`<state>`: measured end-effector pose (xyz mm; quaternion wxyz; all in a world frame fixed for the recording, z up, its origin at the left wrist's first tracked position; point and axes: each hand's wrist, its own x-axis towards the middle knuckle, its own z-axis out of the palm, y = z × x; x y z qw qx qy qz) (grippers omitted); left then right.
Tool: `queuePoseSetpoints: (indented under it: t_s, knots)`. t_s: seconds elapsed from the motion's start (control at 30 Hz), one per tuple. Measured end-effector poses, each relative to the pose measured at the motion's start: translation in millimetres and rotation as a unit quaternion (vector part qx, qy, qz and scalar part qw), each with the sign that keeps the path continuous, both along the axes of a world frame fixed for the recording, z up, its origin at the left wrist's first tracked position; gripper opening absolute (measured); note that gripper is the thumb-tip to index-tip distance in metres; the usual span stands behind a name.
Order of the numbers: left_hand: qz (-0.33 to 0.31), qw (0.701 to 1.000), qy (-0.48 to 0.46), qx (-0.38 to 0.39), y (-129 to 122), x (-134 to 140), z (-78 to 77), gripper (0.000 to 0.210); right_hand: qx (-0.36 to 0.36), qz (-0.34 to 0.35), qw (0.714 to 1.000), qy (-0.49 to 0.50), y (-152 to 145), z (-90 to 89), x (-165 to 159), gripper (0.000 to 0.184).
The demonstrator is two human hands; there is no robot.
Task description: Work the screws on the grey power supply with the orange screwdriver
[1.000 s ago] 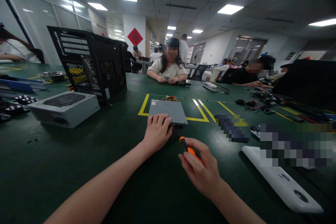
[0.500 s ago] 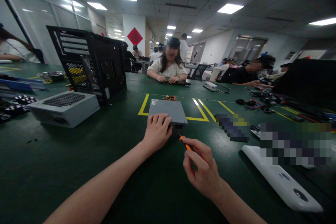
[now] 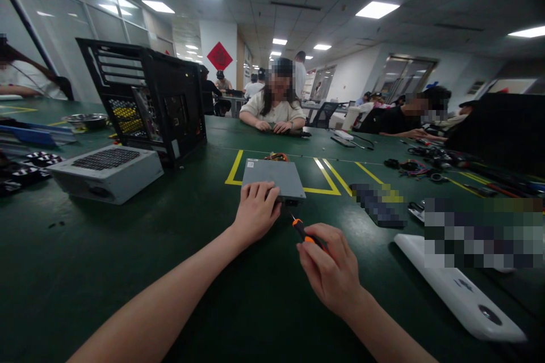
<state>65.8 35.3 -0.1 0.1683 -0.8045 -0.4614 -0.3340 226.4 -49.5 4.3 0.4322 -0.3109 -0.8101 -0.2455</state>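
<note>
A grey computer power supply unit [image 3: 281, 176] lies on the green table, coloured wires [image 3: 276, 156] coming out at its far side. My left hand [image 3: 257, 210] grips its near left corner, fingers over the top and thumb at the front face. Between the fingertips of my right hand [image 3: 330, 264] is an orange and black screwdriver [image 3: 301, 229]. Its thin shaft points up and left toward the front face of the unit, near the socket. Whether the tip touches anything I cannot tell.
An open black computer case [image 3: 170, 102] stands at the left behind a second power supply [image 3: 106, 176]. Yellow tape [image 3: 323, 191] marks the table. A long white device [image 3: 460, 289] lies at the right, near cables [image 3: 409, 167]. Across the table sits a person [image 3: 272, 108].
My right hand has shifted slightly right and down, with its fingers in a changed position on the screwdriver handle. My left hand keeps its hold on the power supply unit.
</note>
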Motion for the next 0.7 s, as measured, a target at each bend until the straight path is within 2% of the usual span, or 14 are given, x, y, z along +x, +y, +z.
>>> queuePoseSetpoints:
  t_s: [0.17, 0.33, 0.47, 0.6, 0.7]
  knots:
    - [-0.002, 1.0, -0.004, 0.005, 0.7, -0.1, -0.2, 0.027, -0.029, 0.01, 0.999, 0.016, 1.2, -0.5, 0.9, 0.026]
    - [-0.002, 1.0, -0.007, 0.004, 1.3, 0.4, -1.5, 0.027, 0.003, 0.011, 1.0, -0.019, 0.6, 0.6, 1.7, 0.024]
    - [-0.002, 1.0, -0.001, 0.003, 1.2, 0.8, -1.5, 0.027, -0.023, 0.02, 1.0, 0.0, -0.4, -0.3, 1.1, 0.024]
    - [-0.001, 1.0, 0.002, 0.0, 0.9, 0.6, -1.4, 0.027, -0.006, 0.0, 1.0, -0.021, -0.6, -0.6, 0.9, 0.024]
    - [-0.003, 1.0, 0.0, -0.001, 0.8, 0.3, -1.2, 0.027, -0.014, 0.024, 0.999, -0.027, -0.5, -0.1, 0.3, 0.029]
